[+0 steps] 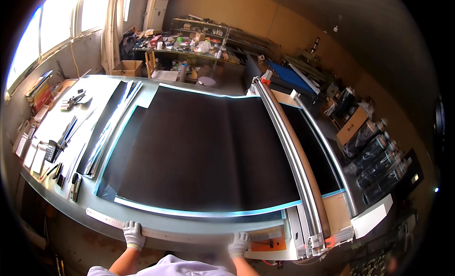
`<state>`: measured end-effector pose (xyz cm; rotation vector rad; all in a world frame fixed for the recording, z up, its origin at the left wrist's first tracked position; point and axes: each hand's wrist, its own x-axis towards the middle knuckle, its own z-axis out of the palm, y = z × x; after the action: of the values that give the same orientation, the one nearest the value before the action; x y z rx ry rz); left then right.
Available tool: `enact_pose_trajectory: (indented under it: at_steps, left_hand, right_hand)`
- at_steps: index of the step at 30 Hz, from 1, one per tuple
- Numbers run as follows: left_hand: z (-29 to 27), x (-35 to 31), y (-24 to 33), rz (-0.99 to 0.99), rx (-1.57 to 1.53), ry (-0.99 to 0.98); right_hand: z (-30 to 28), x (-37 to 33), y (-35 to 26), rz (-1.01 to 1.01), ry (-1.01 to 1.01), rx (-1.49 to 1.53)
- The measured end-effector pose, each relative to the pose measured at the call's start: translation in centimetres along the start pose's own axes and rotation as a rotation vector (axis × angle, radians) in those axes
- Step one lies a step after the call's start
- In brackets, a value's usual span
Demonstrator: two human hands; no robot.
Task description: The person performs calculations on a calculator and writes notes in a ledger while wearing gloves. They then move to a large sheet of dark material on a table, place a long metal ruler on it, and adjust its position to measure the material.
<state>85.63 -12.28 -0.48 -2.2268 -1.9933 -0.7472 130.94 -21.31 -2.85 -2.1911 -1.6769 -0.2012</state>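
A long steel ruler [189,237] lies along the near edge of the table. My left hand [133,235], in a whitish knitted glove, is closed over it towards its left end. Farther right, my right hand [239,244] wears a similar glove, its fingers curled over the ruler near an orange piece [269,244]. Beyond both hands a large black sheet [199,152] with light-blue edges is spread flat on the table [106,206]. The undersides of both hands are hidden.
A roller assembly [295,167] with metal bars and a brown roller crosses the sheet's right side. Papers, a calculator [50,151] and a utility knife [76,188] lie on the left. Behind stand a cluttered table [189,52] and a cardboard box [127,68]; wrapped rolls [374,162] stand right.
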Motion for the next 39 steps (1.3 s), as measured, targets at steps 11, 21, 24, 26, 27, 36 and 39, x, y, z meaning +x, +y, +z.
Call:
enact_pose_trajectory:
  at_steps: [11,21,24,26,27,36,39]
  left_hand:
    - [-0.7,0.5,0.7,0.006,-0.009,-0.031]
    - [0.1,0.2,0.2,0.046,0.025,-0.017]
    - [-0.2,0.3,0.5,0.053,0.028,-0.032]
    - [-0.6,0.6,1.2,0.039,0.039,-0.05]
    - [-0.4,0.5,1.0,0.048,0.036,-0.041]
    - [-0.5,1.8,-0.1,0.198,-0.049,-0.188]
    - [-3.2,4.0,3.1,0.246,-0.192,-0.487]
  right_hand:
    - [0.2,-0.1,0.5,0.001,-0.012,0.001]
    - [0.7,0.0,0.6,0.039,-0.034,0.027]
    - [0.0,0.2,0.4,0.052,-0.073,0.018]
    - [-0.1,0.4,0.4,0.043,-0.064,0.018]
    - [-0.5,0.5,0.4,0.039,-0.078,0.021]
    - [0.4,0.4,0.3,0.075,-0.01,0.083]
    - [-0.1,0.7,-0.6,0.124,0.027,0.096]
